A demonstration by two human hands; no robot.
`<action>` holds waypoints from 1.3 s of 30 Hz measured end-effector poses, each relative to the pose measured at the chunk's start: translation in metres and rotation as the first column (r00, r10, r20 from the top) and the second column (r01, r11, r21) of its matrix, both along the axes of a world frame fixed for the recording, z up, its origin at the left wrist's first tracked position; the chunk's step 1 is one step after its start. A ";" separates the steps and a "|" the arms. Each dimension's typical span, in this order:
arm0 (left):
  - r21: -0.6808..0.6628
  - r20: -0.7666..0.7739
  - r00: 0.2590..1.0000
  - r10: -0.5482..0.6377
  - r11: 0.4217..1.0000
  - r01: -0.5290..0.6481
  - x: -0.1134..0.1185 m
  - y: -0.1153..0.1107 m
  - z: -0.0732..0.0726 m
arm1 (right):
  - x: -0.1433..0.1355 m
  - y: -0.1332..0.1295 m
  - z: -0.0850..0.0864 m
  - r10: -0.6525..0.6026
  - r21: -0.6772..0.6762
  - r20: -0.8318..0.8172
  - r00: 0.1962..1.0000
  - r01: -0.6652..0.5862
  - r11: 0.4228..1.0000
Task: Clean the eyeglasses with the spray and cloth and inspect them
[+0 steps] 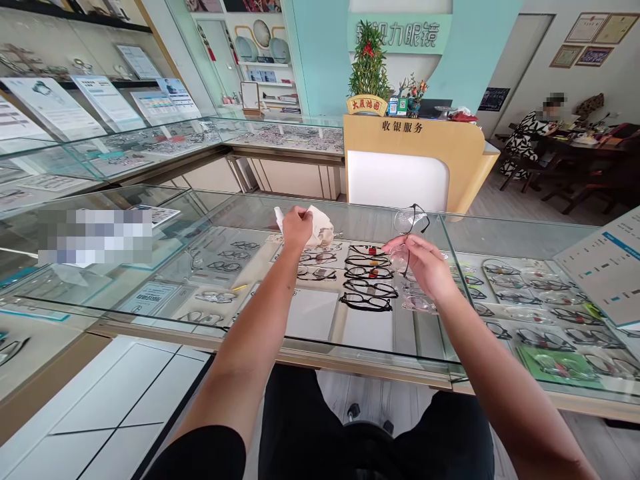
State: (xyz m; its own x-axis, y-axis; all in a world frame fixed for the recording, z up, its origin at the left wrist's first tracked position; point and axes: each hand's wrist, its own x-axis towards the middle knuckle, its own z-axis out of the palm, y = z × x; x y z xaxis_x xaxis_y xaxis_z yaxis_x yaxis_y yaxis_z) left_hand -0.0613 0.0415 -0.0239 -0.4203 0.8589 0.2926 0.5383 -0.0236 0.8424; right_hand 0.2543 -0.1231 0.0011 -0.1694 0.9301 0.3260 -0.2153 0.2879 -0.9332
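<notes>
My left hand (297,228) is closed on a crumpled white cloth or tissue (320,225), held above the glass counter (230,217). Between the fingertips of my right hand (427,265) is a pair of eyeglasses (413,221) with clear lenses and dark temples, held on edge over the counter. Part of its frame is hidden by the fingers. The cloth and the glasses are apart. Below and between my hands, a column of black-framed glasses (369,273) shows at the counter, some with red or yellow tags.
More frames lie at the right in the display (545,340), near a slanted printed card (607,263). On the left are a pale panel (310,313) and further glasses (227,255). A wooden cashier desk (415,137) stands ahead. A person (530,137) sits at a far table.
</notes>
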 end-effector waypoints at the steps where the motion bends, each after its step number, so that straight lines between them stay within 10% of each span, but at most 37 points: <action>1: 0.018 0.011 1.000 0.010 1.000 -0.011 0.000 -0.001 0.003 | 0.000 0.000 0.000 -0.001 0.001 -0.002 1.000 0.001 1.000; 13: 0.445 0.211 0.954 -0.213 0.890 0.101 0.030 -0.038 0.048 | -0.003 -0.001 0.002 0.044 0.035 0.008 0.999 -0.044 0.998; 39: 0.436 0.033 0.869 -0.494 0.790 0.432 0.092 -0.130 0.063 | -0.024 -0.013 -0.005 0.241 0.079 0.114 0.964 -0.250 0.965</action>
State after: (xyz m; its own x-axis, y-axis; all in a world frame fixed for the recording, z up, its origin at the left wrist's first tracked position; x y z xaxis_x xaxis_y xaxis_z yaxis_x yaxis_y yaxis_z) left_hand 0.0304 -0.0889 0.0393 -0.0650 0.7792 0.6234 0.2543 -0.5912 0.7654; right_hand 0.2300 -0.1364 -0.0042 -0.4259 0.8226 0.3767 -0.1942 0.3236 -0.9261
